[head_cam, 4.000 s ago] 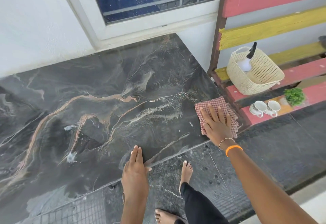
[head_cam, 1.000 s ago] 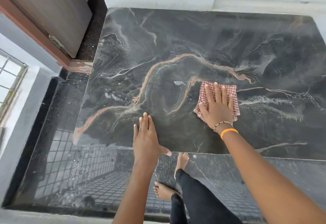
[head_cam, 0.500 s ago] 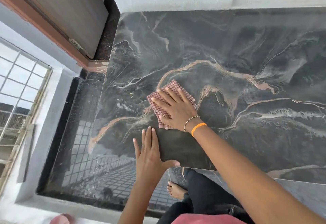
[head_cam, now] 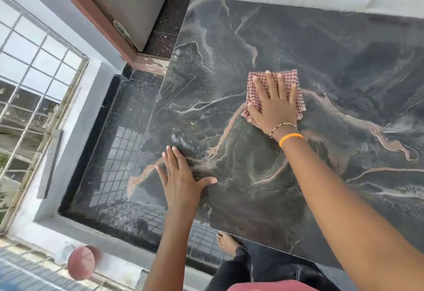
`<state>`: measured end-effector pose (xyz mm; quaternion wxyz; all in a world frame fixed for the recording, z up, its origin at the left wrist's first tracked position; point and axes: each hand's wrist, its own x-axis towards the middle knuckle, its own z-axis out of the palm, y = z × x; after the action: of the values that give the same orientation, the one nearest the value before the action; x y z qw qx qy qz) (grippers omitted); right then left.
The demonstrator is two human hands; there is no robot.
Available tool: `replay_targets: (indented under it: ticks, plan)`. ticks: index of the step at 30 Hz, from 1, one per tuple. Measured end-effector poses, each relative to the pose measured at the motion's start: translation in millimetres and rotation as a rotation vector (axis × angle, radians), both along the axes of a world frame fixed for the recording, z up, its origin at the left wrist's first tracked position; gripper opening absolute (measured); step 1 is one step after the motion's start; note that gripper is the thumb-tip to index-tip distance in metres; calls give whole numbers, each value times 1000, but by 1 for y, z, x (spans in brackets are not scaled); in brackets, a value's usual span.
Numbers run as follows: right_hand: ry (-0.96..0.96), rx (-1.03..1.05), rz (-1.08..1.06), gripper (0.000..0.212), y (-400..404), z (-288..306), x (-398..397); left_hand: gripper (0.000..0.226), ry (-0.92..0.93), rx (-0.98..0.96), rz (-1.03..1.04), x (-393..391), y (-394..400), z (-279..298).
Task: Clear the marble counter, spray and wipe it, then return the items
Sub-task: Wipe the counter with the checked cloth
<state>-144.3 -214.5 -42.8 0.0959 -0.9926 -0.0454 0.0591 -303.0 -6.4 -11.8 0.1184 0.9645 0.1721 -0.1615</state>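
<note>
The dark marble counter (head_cam: 332,66) with tan veins fills the right of the head view and carries nothing but a cloth. A red-and-white checked cloth (head_cam: 286,76) lies flat on its left-centre part. My right hand (head_cam: 274,105) presses flat on the cloth with fingers spread and straight. My left hand (head_cam: 181,180) rests flat on the counter near its front-left edge, fingers straight, thumb out to the right. A small wet patch (head_cam: 181,140) shines just beyond my left fingertips.
A dark tiled floor (head_cam: 119,144) lies left of the counter. A wooden door (head_cam: 119,4) stands at the top left, a barred window (head_cam: 34,79) at far left. My bare foot (head_cam: 226,241) shows below the counter edge. A reddish round object (head_cam: 81,262) sits bottom left.
My right hand has slid the cloth away from me and to the right along the counter. The left hand stays planted near the front-left edge. The view has shifted left.
</note>
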Motion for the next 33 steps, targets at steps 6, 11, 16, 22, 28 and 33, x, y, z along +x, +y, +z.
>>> replay_targets:
  ticks: [6, 11, 16, 22, 28, 33]
  plan:
    - [34, 32, 264, 69, 116, 6, 8, 131, 21, -6, 10, 5, 1, 0]
    - [34, -16, 538, 69, 124, 4, -13, 134, 26, -1, -5, 3, 2, 3]
    - [-22, -58, 492, 67, 57, 2, -27, 128, 26, -60, -22, 6, 13, 8]
    - [6, -78, -87, 66, 24, 0, -72, 116, -33, -131, -42, 23, 69, 9]
    - [39, -108, -130, 66, 112, 4, -104, 89, -71, -260, -23, 25, 127, 9]
    - [56, -94, 3, 65, 182, 6, -49, 66, -84, -351, -56, 21, 150, 5]
